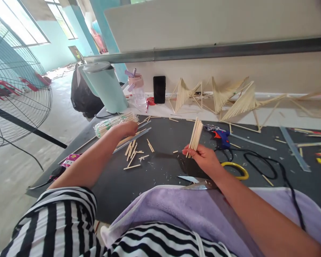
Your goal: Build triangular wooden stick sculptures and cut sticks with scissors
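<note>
A small bundle of pale wooden sticks (195,137) stands upright in my right hand (203,155), with the fingers and thumb closed round its lower end. My left hand (128,128) reaches to the far left of the table, fingers curled down over long wooden sticks and clear glue sticks (143,134). What it grips, if anything, is hidden. Beside it lies a plastic-wrapped pack of sticks (105,126). Cut short sticks (131,151) are scattered just below that hand. Scissors with a yellow handle (242,171) rest under my right wrist, blades pointing left.
Stick structures (187,94) line the wall at the back. A blue glue gun (222,138) and its black cord (259,175) lie to the right. A phone (159,89), a bottle (137,91) and a teal bin (105,85) stand behind. A purple cloth (160,207) covers the front edge.
</note>
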Demonstrator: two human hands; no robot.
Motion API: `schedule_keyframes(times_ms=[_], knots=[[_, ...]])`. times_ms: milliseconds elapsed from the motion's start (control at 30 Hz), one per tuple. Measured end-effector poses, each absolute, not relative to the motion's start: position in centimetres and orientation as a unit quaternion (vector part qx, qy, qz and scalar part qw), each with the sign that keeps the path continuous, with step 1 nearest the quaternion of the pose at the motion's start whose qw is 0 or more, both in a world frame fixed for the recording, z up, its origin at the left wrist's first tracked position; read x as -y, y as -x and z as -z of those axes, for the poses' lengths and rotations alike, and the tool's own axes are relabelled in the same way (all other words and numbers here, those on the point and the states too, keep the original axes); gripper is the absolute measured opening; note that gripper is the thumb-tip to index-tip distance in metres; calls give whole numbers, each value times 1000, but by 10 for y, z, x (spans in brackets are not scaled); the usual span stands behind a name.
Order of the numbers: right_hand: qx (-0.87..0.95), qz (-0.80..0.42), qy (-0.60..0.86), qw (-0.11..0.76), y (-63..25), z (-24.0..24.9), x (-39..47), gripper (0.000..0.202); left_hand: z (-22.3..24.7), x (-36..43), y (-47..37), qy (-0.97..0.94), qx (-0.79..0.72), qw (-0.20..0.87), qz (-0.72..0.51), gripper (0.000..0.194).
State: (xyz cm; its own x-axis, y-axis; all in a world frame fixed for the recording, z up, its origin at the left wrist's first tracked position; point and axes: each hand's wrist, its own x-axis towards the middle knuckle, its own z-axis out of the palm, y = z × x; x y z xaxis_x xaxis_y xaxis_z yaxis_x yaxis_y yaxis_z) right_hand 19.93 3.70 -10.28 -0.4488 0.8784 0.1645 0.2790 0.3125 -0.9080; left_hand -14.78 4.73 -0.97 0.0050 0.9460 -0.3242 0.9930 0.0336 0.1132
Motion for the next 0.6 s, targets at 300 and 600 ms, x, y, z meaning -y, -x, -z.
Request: schedule_keyframes(times_ms=[300, 600], knots=[[669, -509, 393, 372, -196, 100, -38, 29, 6, -45, 140, -661, -718, 83, 205, 19], [536, -648, 374, 391, -189, 90, -40, 38, -56, -57, 120, -682, -728, 26, 66, 10]])
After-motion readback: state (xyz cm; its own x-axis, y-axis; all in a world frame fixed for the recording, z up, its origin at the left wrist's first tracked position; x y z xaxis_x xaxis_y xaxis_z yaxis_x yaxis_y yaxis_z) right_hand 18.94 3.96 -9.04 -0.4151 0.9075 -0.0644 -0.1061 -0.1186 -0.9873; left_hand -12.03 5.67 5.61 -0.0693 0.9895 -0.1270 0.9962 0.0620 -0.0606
